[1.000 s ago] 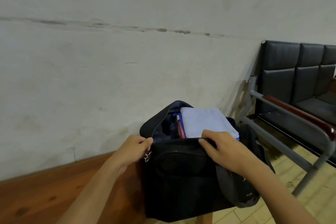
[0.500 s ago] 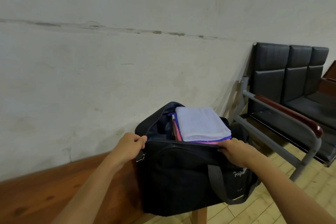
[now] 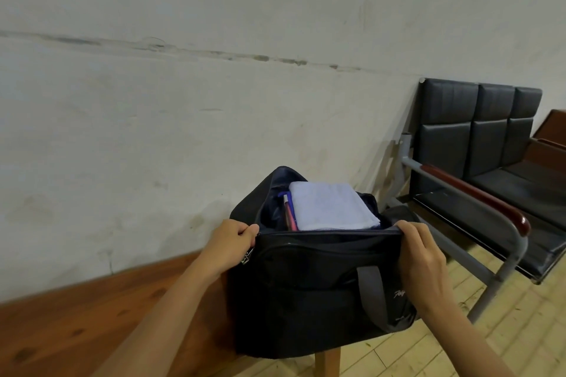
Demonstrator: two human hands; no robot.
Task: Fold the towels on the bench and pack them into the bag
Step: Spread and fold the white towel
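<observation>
Closing step: my left hand (image 3: 234, 240) pinches the near rim of the bag (image 3: 309, 294) at its zipper end, my right hand (image 3: 421, 257) curls over the rim's opposite corner. The folded towel (image 3: 330, 206) lies on top inside the open mouth (coloured edges show beside it). Next, I judge, the zipper must run across while the rim stays taut.

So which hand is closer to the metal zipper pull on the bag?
Left. The left hand grips the bag right beside the zipper pull; the right hand holds the opposite end.
</observation>
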